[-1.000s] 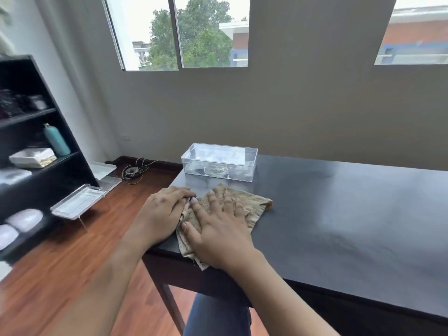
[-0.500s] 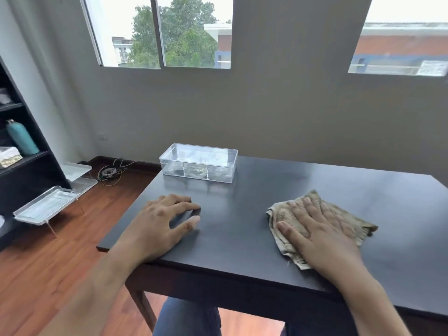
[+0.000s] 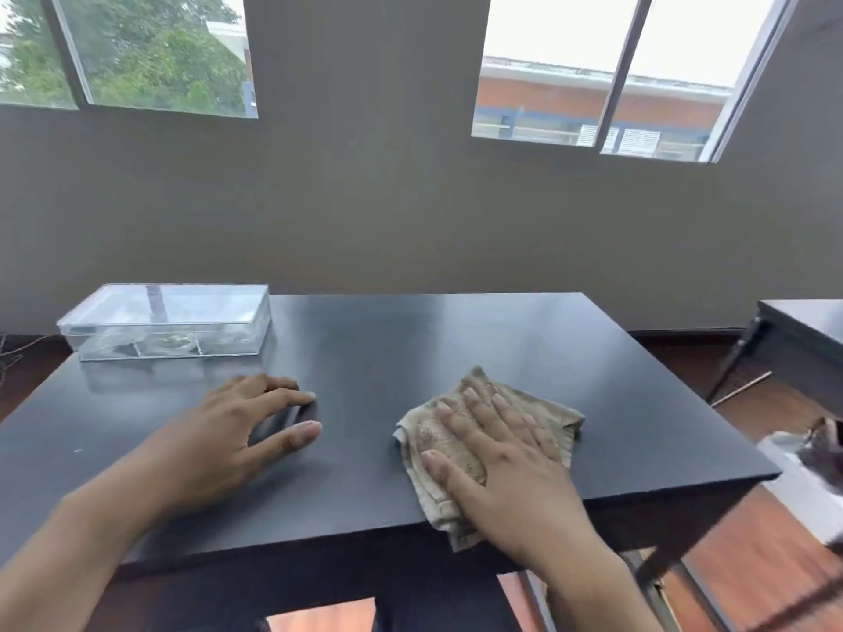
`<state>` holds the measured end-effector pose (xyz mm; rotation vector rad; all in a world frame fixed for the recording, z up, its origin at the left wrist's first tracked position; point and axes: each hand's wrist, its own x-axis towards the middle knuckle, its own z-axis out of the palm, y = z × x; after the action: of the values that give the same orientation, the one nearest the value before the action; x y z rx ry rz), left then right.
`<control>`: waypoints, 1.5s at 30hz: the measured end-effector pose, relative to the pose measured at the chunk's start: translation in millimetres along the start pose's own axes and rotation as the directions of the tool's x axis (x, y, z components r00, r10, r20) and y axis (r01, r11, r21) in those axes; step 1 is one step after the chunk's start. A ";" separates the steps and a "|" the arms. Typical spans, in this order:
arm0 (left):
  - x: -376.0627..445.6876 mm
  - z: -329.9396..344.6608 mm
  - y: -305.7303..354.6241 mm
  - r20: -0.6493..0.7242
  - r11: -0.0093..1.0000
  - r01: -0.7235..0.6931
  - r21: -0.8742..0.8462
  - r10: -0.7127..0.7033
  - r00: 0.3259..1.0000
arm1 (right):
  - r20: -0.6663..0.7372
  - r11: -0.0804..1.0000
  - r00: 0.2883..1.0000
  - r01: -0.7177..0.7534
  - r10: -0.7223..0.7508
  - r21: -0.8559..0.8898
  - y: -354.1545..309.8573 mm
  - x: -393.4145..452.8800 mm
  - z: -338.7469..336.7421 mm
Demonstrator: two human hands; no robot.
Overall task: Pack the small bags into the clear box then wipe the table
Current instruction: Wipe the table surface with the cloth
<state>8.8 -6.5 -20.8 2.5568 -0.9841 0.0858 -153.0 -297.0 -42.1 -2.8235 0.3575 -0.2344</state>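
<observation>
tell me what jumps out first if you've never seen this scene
The right hand pressing flat on a crumpled beige cloth near the front edge of the black table draws the eye first. The left hand rests on the bare tabletop beside it, fingers spread. At the far left corner sits a closed clear box with small bags faintly visible inside.

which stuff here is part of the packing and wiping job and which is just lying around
Part of the job: clear box with lid on, cloth under right hand, dark table, left hand resting flat.

Just lying about: second table, blurred thing at right.
</observation>
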 end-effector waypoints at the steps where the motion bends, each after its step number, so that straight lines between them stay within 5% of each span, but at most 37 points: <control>1: 3.9 4.6 6.9 -0.015 1.000 -0.015 0.010 0.015 1.000 | -0.013 0.996 0.997 -0.079 0.079 -0.034 24.3 1.8 -8.3; 4: 9.4 19.5 22.4 -0.101 0.998 -0.050 0.029 0.052 0.993 | -0.013 0.955 0.959 -0.283 0.283 -0.092 86.5 19.3 -34.3; 9: 8.1 25.3 21.3 -0.169 0.999 -0.035 -0.025 0.030 0.985 | 0.058 0.923 0.926 -0.363 0.372 -0.128 86.0 66.2 -38.3; 11: 7.2 24.8 21.0 -0.167 0.999 -0.033 -0.033 0.027 0.986 | 0.088 0.954 0.952 -0.284 0.292 -0.099 53.6 73.7 -24.4; 14: 6.2 24.2 23.5 -0.159 0.999 -0.023 -0.026 0.019 0.987 | 0.163 1.000 0.986 0.022 -0.019 -0.020 -10.3 58.9 0.9; 20: 7.1 23.0 28.0 -0.101 1.000 0.008 0.028 -0.005 0.995 | 0.148 0.942 0.931 0.333 -0.335 0.035 -35.2 -10.2 0.4; 26: 8.7 25.0 24.6 -0.099 0.999 0.040 0.002 -0.039 0.994 | 0.249 0.983 0.955 0.135 -0.162 0.124 48.0 -5.4 -47.0; 31: 10.4 25.9 29.7 -0.118 0.998 0.042 -0.037 -0.046 0.992 | 0.237 0.993 0.966 -0.090 0.106 -0.077 47.7 61.4 -33.1; 37: 8.1 16.0 30.1 -0.177 0.907 0.155 -0.392 -0.239 0.955 | 0.291 0.982 0.941 0.188 -0.176 -0.015 -70.8 89.8 10.0; 41: 11.0 19.6 29.4 -0.249 0.974 0.133 -0.184 -0.177 0.952 | 0.211 0.930 0.909 0.367 -0.358 -0.002 -85.8 41.3 15.3; 45: 11.3 20.7 27.7 -0.267 0.982 0.131 -0.132 -0.163 0.950 | 0.196 0.935 0.914 0.340 -0.354 0.102 -24.9 11.0 -8.8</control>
<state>-2.6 -40.3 -28.1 2.4215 -0.6711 0.3268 -138.7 -279.0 -25.0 -2.7927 -0.1996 -0.0137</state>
